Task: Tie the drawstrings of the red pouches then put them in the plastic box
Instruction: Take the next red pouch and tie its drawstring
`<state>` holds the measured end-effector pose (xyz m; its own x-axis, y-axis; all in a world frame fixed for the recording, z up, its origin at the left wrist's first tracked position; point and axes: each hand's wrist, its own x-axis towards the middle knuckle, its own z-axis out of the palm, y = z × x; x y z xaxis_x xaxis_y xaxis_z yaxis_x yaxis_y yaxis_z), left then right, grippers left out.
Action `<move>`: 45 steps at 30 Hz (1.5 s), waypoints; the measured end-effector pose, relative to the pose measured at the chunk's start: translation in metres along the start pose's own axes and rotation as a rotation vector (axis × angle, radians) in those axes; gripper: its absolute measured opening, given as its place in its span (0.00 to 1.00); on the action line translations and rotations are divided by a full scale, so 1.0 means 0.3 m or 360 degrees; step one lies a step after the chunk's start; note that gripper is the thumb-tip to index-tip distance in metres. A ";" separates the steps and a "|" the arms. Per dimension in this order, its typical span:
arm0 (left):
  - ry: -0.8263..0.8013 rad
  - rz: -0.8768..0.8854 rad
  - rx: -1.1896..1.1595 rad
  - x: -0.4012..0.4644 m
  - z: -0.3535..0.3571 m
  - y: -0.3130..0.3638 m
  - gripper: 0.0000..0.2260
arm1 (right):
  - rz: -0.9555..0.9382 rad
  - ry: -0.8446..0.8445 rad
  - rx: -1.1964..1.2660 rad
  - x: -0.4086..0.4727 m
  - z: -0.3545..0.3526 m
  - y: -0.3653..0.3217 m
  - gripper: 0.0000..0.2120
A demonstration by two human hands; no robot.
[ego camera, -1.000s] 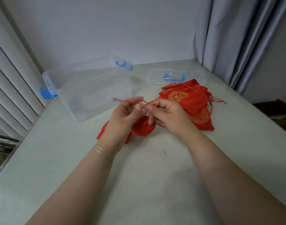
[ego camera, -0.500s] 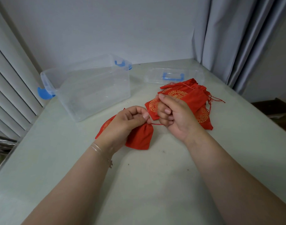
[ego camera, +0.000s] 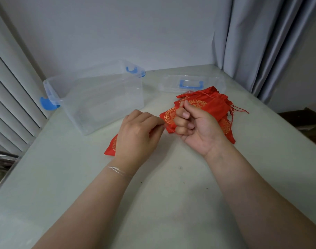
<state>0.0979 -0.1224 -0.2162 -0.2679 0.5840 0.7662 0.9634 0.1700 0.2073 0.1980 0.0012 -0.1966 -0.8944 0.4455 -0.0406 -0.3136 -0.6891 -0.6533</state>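
Red pouch [ego camera: 111,145] lies flat beside the empty clear plastic box [ego camera: 99,97].

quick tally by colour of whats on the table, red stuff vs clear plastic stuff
Red: 2, the pouch under the left hand, and a pile of pouches behind the right hand; the pile's count is unclear.
Clear plastic: 2, the box and its lid.
Total: 4
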 end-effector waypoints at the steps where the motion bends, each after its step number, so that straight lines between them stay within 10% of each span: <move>1: 0.0004 -0.0211 -0.0164 0.004 -0.014 0.004 0.03 | 0.0003 0.0016 -0.0038 -0.002 -0.003 -0.009 0.12; 6: 0.0034 -0.1256 -0.1135 0.023 -0.057 -0.005 0.07 | 0.0102 0.0062 -0.0855 -0.023 -0.007 -0.021 0.13; 13: -0.0298 -0.1130 -0.1265 0.029 -0.085 -0.005 0.06 | -0.0569 0.0210 -0.2088 -0.001 -0.044 -0.019 0.07; 28: -0.0221 -0.0862 -0.0574 0.003 -0.058 0.014 0.11 | -0.0481 -0.0176 -0.2302 -0.003 -0.013 0.063 0.09; 45: -0.0087 -0.0291 -0.0552 -0.005 -0.048 -0.001 0.09 | 0.0048 0.0005 -0.1269 -0.007 -0.024 0.025 0.05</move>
<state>0.0982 -0.1346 -0.2086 -0.4262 0.6122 0.6660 0.8432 0.0021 0.5376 0.1999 -0.0008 -0.2068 -0.8976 0.4356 -0.0679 0.0341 -0.0848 -0.9958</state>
